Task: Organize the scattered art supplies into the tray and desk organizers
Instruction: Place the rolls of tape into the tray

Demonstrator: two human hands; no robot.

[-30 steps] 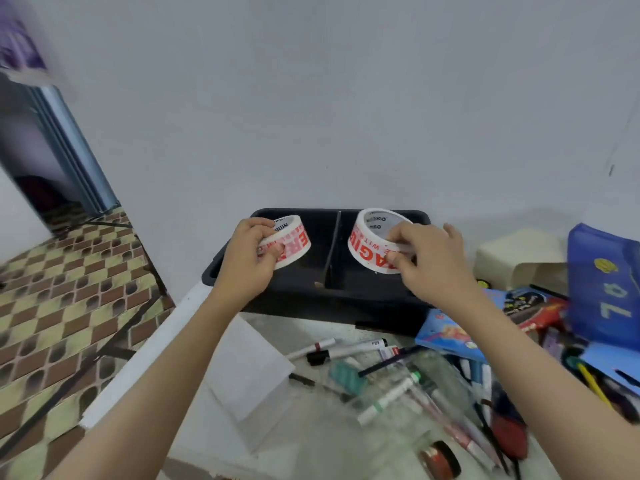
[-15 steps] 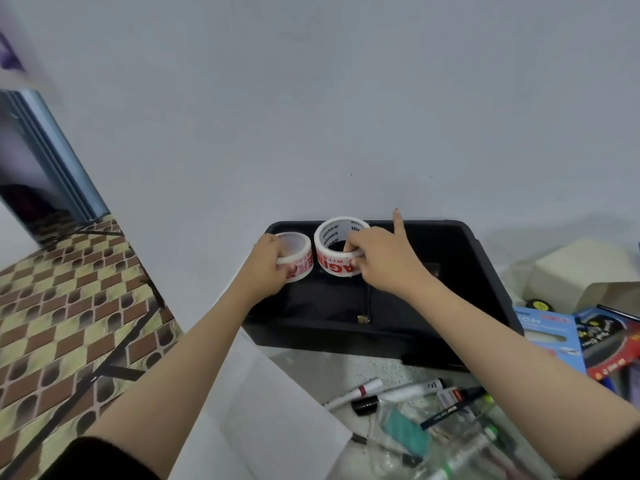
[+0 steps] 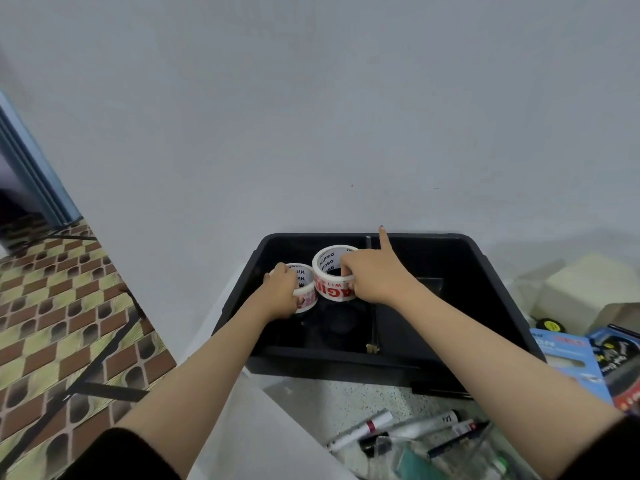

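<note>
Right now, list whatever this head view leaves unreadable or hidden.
- Red print on the larger white tape roll: right hand covers its end.
- Smaller white tape roll: left hand hides its near side, so contact with the black plastic tray floor is unclear.
- White marker pens: labels blurred, too small.
- Blue cardboard box: print blurred.

Single head-worn wide-angle view, looking forward and down onto the black tray [image 3: 329, 367] from its near side, close in. White wall [image 3: 311, 116] fills the frame beyond the tray. Tiled floor [image 3: 69, 323] shows left of the tray.
</note>
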